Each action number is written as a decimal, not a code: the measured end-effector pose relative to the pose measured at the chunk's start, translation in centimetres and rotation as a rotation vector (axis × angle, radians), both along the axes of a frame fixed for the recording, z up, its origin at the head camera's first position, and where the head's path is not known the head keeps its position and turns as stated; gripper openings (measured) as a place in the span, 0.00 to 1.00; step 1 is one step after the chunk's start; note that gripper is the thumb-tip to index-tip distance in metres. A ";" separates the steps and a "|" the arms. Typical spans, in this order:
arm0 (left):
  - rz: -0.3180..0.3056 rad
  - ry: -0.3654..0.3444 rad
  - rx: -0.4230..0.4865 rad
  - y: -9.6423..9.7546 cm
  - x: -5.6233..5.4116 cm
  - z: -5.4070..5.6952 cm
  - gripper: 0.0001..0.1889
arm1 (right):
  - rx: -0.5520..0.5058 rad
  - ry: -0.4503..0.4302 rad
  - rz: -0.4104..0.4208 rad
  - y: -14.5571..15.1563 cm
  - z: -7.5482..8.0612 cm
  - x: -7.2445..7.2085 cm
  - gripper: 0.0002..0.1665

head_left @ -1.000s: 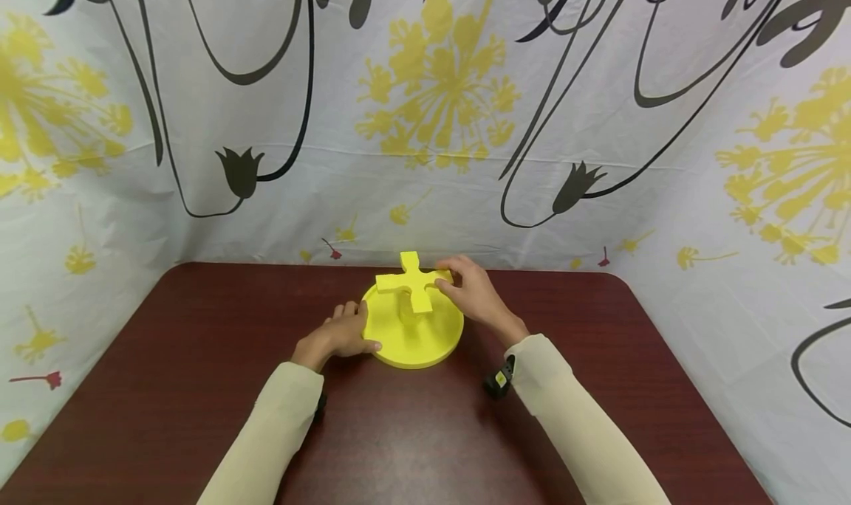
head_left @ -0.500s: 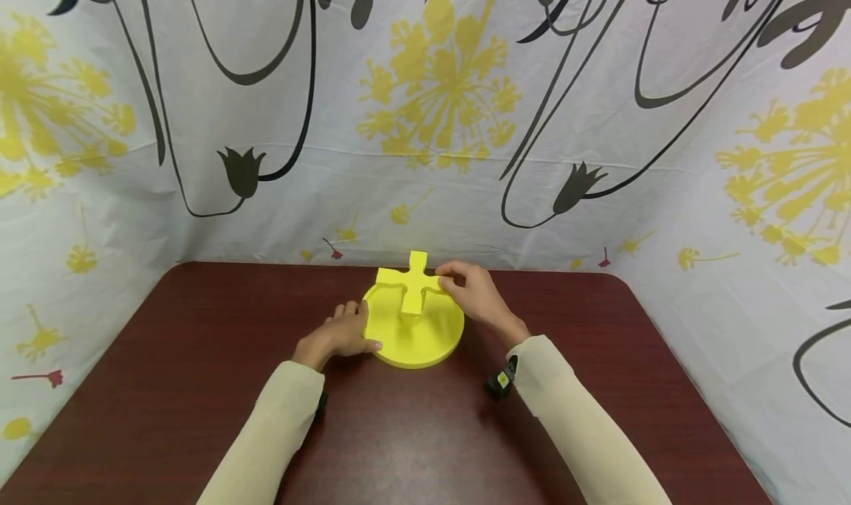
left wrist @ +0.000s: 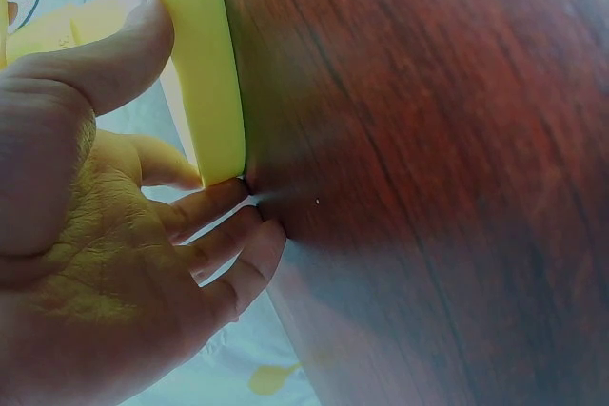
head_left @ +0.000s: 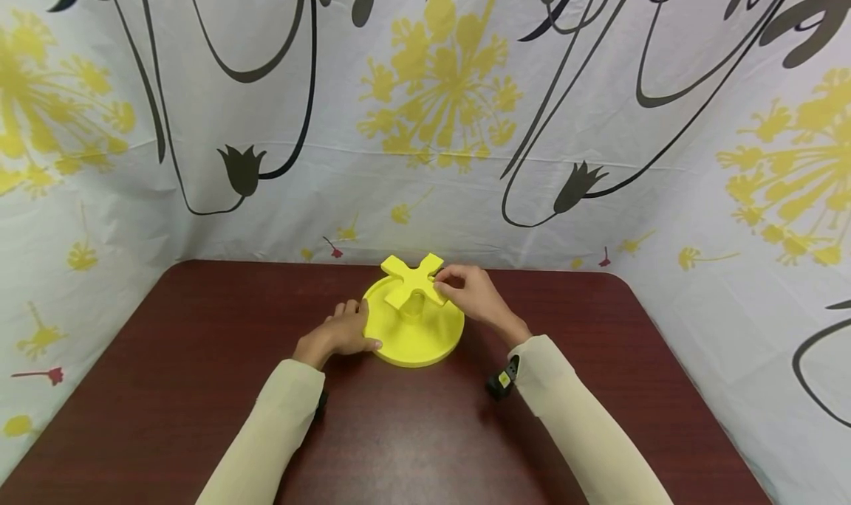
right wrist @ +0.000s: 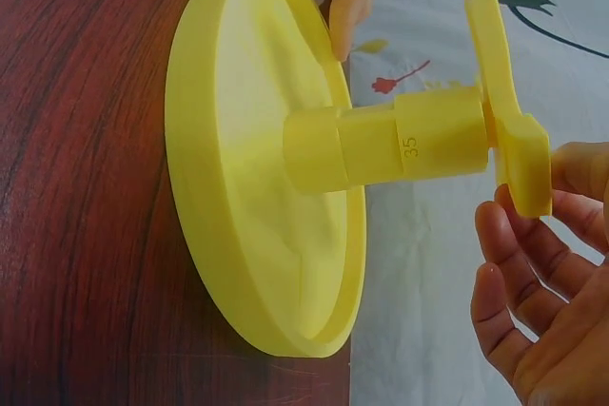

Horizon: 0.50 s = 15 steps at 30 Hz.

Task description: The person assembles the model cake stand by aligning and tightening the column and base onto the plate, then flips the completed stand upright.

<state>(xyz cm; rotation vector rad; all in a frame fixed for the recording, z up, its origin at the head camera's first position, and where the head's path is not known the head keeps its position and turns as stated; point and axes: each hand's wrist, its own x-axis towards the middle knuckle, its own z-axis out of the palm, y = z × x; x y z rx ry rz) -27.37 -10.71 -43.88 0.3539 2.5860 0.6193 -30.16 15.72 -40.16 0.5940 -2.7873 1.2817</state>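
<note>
Yellow cross-shaped handle (head_left: 414, 280) tops yellow cylindrical post (right wrist: 366, 146), marked "35", on round yellow base (head_left: 414, 348) upon red-brown wood-grain tabletop (head_left: 412, 431). Right hand (head_left: 477, 297): fingers pinching one handle arm. Left hand (head_left: 339, 337): fingers and thumb gripping base edge.

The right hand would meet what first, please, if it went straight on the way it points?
Most likely the yellow handle, which the right hand touches at one end, though depth is unclear.

A yellow four-armed cross (head_left: 414, 280) tops an upright post (right wrist: 376, 146) marked 35 on a round, rimmed base (head_left: 412, 348), flat below the head view's centre.
</note>
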 end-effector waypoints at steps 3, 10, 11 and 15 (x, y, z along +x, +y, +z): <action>0.000 0.001 -0.002 0.0 0.0 0.0 0.48 | -0.014 -0.003 0.017 -0.1 -0.2 0.0 0.06; 0.004 0.001 -0.006 0.0 0.1 0.1 0.48 | -0.025 0.038 -0.045 -0.2 -0.1 0.1 0.06; 0.003 0.002 -0.007 0.0 0.0 0.1 0.48 | -0.034 0.057 -0.070 -0.2 0.0 0.1 0.07; 0.000 0.007 -0.014 0.0 0.0 0.0 0.48 | -0.039 0.098 -0.109 -0.1 0.0 -0.1 0.17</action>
